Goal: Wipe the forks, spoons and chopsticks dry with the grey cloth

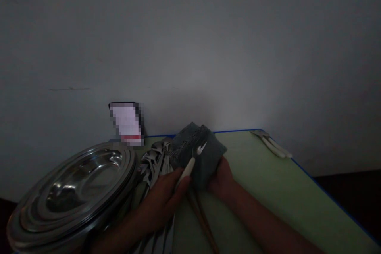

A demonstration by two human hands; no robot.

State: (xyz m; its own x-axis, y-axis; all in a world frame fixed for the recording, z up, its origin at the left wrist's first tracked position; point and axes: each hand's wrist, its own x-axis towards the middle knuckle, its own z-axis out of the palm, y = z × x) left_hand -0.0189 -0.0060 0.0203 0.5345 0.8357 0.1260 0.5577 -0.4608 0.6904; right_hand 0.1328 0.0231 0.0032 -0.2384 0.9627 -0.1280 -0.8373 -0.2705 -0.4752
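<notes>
My left hand [163, 194] is closed around the pale handle of a small fork [188, 168], its metal tines pointing up and away from me. Against the fork's head lies a grey-green cloth [210, 156], partly folded, which my right hand [223, 178] grips from the right side. The right fingers are mostly hidden behind the cloth. Just left of the cloth, several metal spoons and other cutlery [153, 158] lie in a bunch, partly covered by my left hand and forearm. Two thin brown sticks [205, 222] rest on the table between my forearms.
A stack of shiny oval metal dishes [89, 178] fills the left side. Behind it a phone [126, 123] leans on the grey wall [190, 47]. At the far right corner lie a couple of pale-handled forks [272, 143]. The green table [282, 190] has a blue edge.
</notes>
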